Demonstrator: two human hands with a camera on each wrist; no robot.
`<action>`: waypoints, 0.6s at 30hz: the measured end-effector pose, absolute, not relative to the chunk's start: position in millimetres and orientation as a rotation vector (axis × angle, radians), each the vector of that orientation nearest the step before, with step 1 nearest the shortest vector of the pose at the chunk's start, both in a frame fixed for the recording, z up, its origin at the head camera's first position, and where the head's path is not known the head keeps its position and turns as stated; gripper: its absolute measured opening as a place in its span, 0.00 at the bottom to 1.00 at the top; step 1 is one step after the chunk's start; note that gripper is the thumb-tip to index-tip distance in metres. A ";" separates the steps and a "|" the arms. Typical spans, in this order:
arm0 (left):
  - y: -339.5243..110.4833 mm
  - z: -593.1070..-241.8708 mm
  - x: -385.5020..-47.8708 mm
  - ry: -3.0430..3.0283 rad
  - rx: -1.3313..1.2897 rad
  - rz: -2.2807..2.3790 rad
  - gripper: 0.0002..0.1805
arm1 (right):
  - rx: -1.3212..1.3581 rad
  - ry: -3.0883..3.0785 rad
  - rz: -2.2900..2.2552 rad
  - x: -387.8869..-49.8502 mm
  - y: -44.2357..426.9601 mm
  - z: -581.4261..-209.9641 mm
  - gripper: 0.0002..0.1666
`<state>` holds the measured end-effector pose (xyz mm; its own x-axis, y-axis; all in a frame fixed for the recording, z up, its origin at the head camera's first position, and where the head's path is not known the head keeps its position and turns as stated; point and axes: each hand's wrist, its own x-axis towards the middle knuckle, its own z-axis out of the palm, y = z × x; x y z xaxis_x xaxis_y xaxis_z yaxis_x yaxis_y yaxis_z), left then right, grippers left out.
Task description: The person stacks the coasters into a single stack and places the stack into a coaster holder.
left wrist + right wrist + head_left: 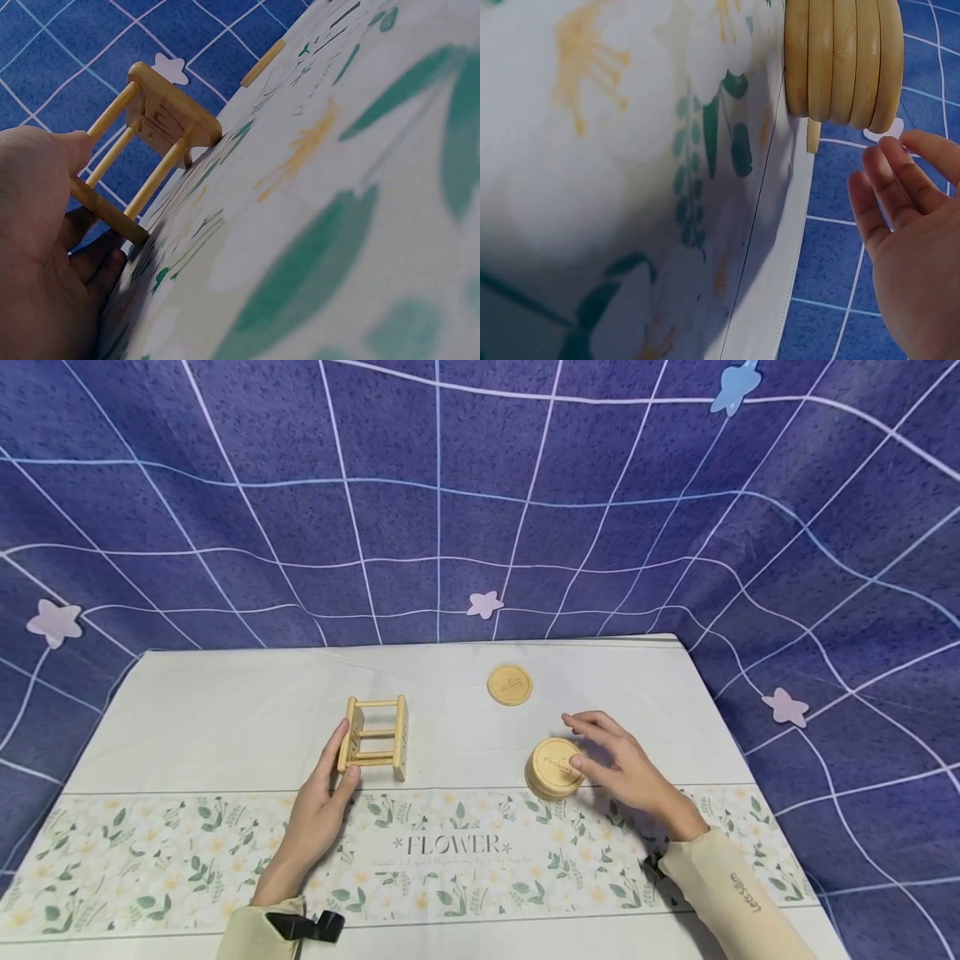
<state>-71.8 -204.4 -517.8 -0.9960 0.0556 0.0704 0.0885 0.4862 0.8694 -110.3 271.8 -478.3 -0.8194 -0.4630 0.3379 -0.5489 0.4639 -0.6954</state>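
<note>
On my feed, left hand (318, 817) pinching wooden rack (377, 733), right hand (624, 770) loosely spread beside upright coaster stack (553, 765) toward right edge of table (450, 718), rack nearer left edge, rods (377, 703) running left to right, lone coaster (510, 684) flat near far edge

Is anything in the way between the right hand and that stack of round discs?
Nothing visible is. The right hand is right beside the stack, and the right wrist view shows no object between them. The loose disc lies farther back on the table, out of the way.
</note>
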 end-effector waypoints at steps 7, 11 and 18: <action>-204.2 -516.3 -71.1 -2.678 -0.135 -1.575 0.39 | 0.905 -2.566 1.291 -111.5 272.4 -475.6 0.36; -203.8 -515.8 -70.5 -2.675 -0.133 -1.575 0.39 | 0.894 -2.580 1.296 -112.0 271.8 -474.0 0.37; -204.0 -516.7 -71.2 -2.675 -0.132 -1.573 0.39 | 0.881 -2.580 1.293 -114.3 271.1 -472.4 0.35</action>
